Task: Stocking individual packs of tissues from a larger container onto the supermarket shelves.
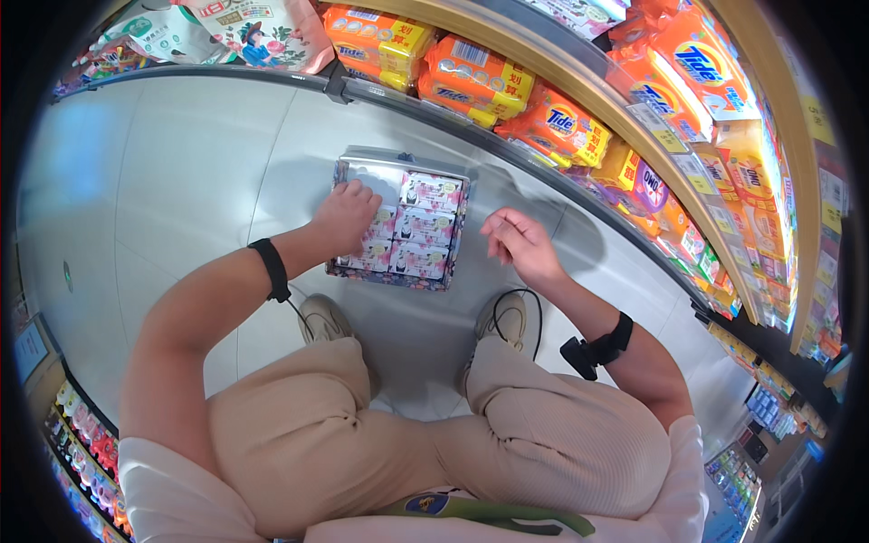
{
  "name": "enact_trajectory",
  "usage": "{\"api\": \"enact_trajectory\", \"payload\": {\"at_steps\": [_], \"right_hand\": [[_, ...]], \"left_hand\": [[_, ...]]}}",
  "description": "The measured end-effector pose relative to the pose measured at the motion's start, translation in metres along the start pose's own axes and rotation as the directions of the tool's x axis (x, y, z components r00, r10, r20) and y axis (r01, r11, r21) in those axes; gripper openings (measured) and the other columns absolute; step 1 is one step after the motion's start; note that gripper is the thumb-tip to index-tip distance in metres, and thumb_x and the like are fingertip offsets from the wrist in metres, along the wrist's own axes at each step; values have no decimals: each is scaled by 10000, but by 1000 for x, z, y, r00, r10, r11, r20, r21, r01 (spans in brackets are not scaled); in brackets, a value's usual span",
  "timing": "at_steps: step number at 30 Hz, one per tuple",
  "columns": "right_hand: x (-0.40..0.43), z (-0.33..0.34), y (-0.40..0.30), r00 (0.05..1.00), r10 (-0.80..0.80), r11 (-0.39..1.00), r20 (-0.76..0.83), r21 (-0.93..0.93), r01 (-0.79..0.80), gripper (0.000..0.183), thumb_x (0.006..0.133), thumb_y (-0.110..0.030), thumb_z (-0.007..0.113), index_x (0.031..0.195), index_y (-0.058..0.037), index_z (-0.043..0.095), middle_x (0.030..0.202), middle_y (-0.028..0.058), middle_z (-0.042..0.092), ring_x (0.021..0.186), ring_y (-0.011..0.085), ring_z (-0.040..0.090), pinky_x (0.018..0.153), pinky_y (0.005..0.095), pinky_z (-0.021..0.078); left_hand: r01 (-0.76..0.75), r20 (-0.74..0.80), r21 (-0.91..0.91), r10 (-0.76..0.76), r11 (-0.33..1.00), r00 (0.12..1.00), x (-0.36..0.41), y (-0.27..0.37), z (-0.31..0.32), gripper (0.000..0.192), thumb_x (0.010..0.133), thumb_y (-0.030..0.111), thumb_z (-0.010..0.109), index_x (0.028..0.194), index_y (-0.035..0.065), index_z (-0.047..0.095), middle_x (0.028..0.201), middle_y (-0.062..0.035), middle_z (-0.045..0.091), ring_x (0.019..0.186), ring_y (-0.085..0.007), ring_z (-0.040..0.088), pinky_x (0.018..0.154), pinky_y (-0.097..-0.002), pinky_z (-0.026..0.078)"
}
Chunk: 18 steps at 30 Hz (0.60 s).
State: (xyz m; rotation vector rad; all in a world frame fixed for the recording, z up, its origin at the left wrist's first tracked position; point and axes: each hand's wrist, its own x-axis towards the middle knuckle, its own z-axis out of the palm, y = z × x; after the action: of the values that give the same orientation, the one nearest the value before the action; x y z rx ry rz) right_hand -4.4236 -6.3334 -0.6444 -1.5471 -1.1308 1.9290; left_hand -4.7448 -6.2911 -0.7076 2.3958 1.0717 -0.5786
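A floral-patterned box (407,278) lies uncovered on the floor between my shoes. Small pink-and-white cartons with floral print fill it in two columns. The right column holds three cartons, among them a top one (432,191), a middle one (425,225) and a bottom one (419,260). At the upper left of the box, a grey inner surface shows with no carton on it. My left hand (348,216) rests over the left column, fingers bent and partly hiding the cartons; whether it grips one is hidden. To the right of the box, my right hand (517,241) hovers with loosely curled fingers, holding nothing.
A shelf edge (461,122) runs diagonally beyond the box, stocked with orange Tide packs (478,78) and OMO packs (635,176). Pouches (261,34) stand at the upper left. My shoes (324,317) flank the box on pale floor tiles (183,163). A black cable (540,319) loops near my right shoe.
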Motion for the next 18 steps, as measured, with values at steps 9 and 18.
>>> {"api": "enact_trajectory", "payload": {"at_steps": [9, 18], "right_hand": [[-6, -1, -1, 1000, -24, 1000, -12, 12, 24, 269, 1082, -269, 495, 1007, -52, 635, 746, 7, 606, 633, 61, 507, 602, 228, 430], [0, -1, -12, 996, -89, 996, -4, 5, 89, 261, 1076, -254, 478, 995, -62, 636, 726, -3, 598, 608, 58, 494, 582, 235, 426]], "left_hand": [[19, -82, -106, -28, 994, 996, 6, 2, 1, 475, 695, 126, 824, 1068, 30, 547, 1060, -170, 647, 1067, -331, 637, 930, -431, 502], [-135, -32, -45, 134, 990, 991, 5, 1, -28, 268, 855, 127, 630, 1109, 42, 638, 1015, -150, 685, 1015, -351, 668, 865, -452, 558]]}}
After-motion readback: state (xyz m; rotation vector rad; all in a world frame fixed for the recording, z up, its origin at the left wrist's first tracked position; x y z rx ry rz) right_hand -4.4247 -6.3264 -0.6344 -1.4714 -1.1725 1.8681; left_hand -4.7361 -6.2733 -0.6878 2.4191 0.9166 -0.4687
